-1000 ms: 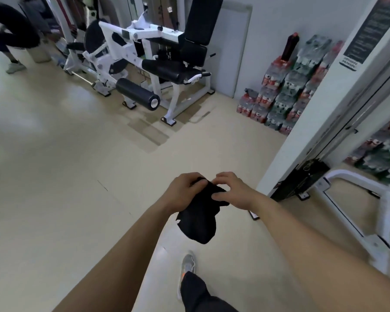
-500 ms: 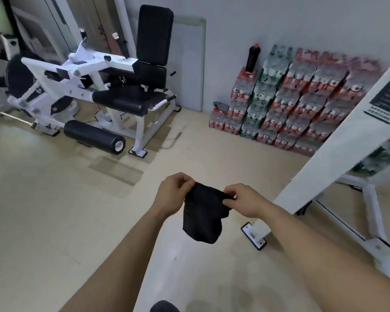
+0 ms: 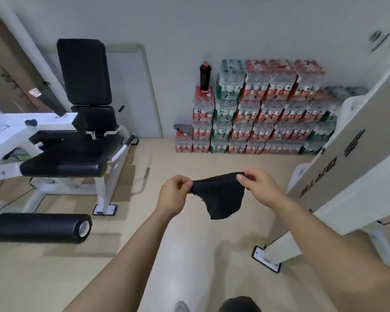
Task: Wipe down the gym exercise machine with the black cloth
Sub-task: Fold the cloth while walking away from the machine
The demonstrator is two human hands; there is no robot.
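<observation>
A: Hands? We see the left hand (image 3: pixel 175 194) and right hand (image 3: pixel 258 188) each pinching a top corner of the black cloth (image 3: pixel 221 198), stretched between them.

B: Machine? The exercise machine (image 3: pixel 63 158) sits far left, well apart from the cloth.

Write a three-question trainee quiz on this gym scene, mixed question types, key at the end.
1. True or false: the soft black cloth is pinched between the left hand and the right hand, touching no machine.
2. The tall black bottle with a red cap stands on: A the floor; B the stacked shrink-wrapped bottle packs; C a padded seat.
3. Fill in: the white-framed exercise machine with black padding stands to the person's ____ side.
Key: 1 true; 2 B; 3 left.
</observation>
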